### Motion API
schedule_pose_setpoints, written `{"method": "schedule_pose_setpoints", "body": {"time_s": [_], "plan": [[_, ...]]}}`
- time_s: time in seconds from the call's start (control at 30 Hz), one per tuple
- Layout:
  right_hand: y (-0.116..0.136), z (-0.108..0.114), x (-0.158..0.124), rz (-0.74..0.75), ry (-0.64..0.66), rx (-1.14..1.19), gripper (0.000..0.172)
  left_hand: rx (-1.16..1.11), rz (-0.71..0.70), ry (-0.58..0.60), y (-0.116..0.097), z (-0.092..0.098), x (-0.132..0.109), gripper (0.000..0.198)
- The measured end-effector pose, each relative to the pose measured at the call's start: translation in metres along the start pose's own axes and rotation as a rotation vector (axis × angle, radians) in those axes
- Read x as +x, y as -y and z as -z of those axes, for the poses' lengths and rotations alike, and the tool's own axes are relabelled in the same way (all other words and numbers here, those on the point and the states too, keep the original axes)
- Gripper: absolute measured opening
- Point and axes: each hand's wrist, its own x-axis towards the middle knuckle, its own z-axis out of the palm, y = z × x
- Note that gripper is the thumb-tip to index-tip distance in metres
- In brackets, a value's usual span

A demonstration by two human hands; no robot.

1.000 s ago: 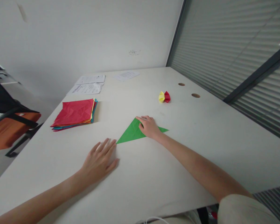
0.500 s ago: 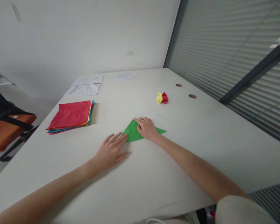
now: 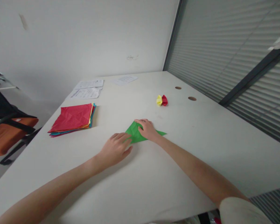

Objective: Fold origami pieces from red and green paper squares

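Rests right hand (image 3: 148, 130), loosely spread, on green paper (image 3: 135, 135); covers its left corner with left hand (image 3: 115, 147), spread at thumb.

I see the green paper (image 3: 135, 135) as thin, matt and lightly creased. My tabletop (image 3: 154, 177) looks smooth with a soft, dull sheen. The stack of coloured sheets (image 3: 72, 116) is matt paper, wrinkled on top; the yellow-and-red bow (image 3: 164, 100) is folded paper. My pale sleeve (image 3: 242, 211) is matt cloth, the wall (image 3: 84, 37) smooth.

Open lane beyond green paper (image 3: 134, 133), between paper stack (image 3: 73, 117) and yellow-red bow (image 3: 164, 100)
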Motion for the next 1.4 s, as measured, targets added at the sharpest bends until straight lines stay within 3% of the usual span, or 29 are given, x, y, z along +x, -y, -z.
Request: {"method": "schedule_pose_setpoints", "body": {"time_s": [0.17, 0.33, 0.43, 0.57, 0.7, 0.8, 0.9, 1.17, 1.4], "plan": [[-0.010, -0.003, 0.010, -0.036, -0.003, 0.276, 0.050, -0.037, -0.008, 0.154, -0.015, -0.023, 0.035, 0.015], [-0.017, 0.022, 0.016, -0.064, -0.066, 0.511, 0.039, -0.034, 0.017, 0.154, -0.007, -0.041, 0.033, 0.033], [-0.018, 0.054, 0.007, 0.015, -0.079, 0.377, 0.024, -0.048, 0.031, 0.147, 0.001, -0.044, 0.029, 0.035], [-0.019, 0.077, -0.017, 0.241, 0.113, 0.118, 0.023, -0.064, 0.049, 0.164, 0.004, -0.044, 0.031, 0.032], [-0.025, 0.066, -0.036, 0.379, 0.201, -0.119, 0.022, -0.086, 0.075, 0.159, 0.006, -0.045, 0.035, 0.027], [-0.027, 0.055, -0.042, 0.466, 0.156, -0.242, 0.013, -0.085, 0.089, 0.137, 0.010, -0.047, 0.036, 0.029], [-0.024, 0.051, -0.043, 0.527, 0.112, -0.300, 0.016, -0.061, 0.102, 0.117, 0.013, -0.048, 0.036, 0.034], [-0.024, 0.052, -0.046, 0.475, 0.078, -0.219, 0.023, 0.094, -0.071, 0.135, 0.027, -0.052, 0.037, 0.021], [-0.030, 0.053, -0.047, 0.534, 0.071, -0.319, 0.017, 0.115, -0.069, 0.107, 0.031, -0.054, 0.035, 0.022]]}}
